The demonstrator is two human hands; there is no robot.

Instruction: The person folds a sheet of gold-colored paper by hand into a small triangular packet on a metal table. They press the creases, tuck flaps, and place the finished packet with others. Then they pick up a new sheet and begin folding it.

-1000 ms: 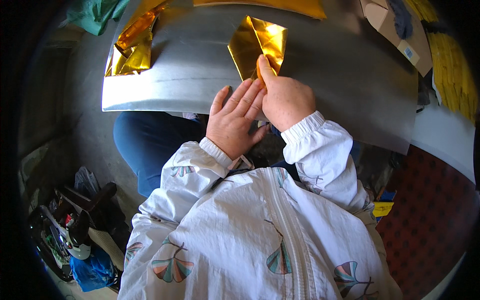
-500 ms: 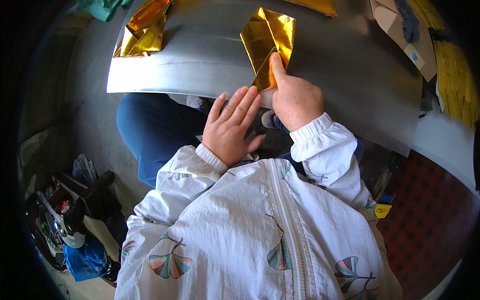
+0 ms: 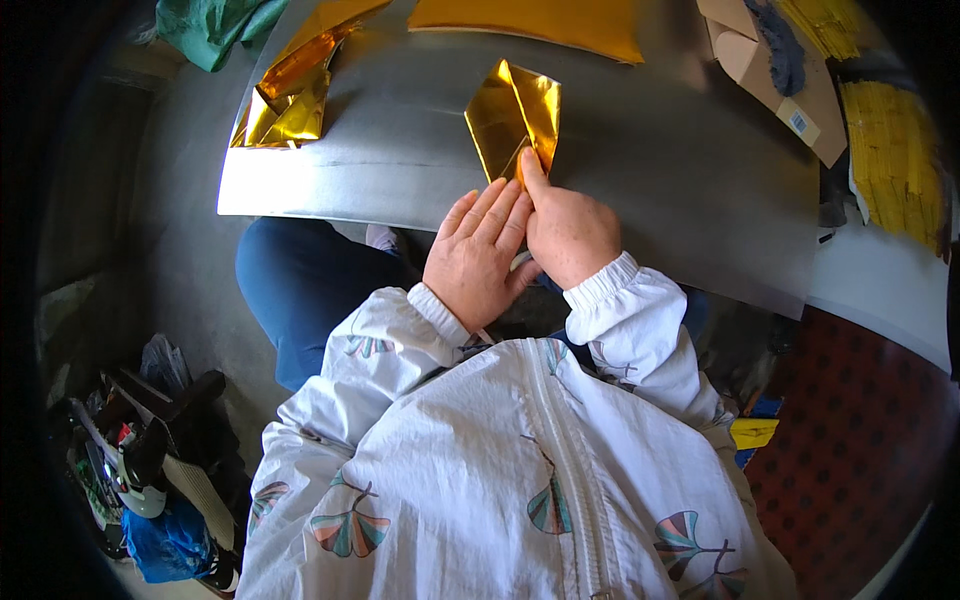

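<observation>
A sheet of shiny gold foil paper, partly folded to a pointed shape, lies near the front edge of the grey metal table. My left hand rests flat over the paper's near end, fingers stretched out and close together, covering that end. My right hand presses its extended finger along a crease on the paper's right side. Its other fingers are curled under and hidden, and the two hands touch or nearly touch.
Folded gold foil pieces lie at the table's left, and a stack of gold sheets at the far edge. Right of them are an opened cardboard box and yellow bundles. A blue bag sits on the floor lower left.
My left hand has slid forward and right onto the paper's near end, beside my right hand. The whole view has shifted, bringing more of the far gold stack into sight.
</observation>
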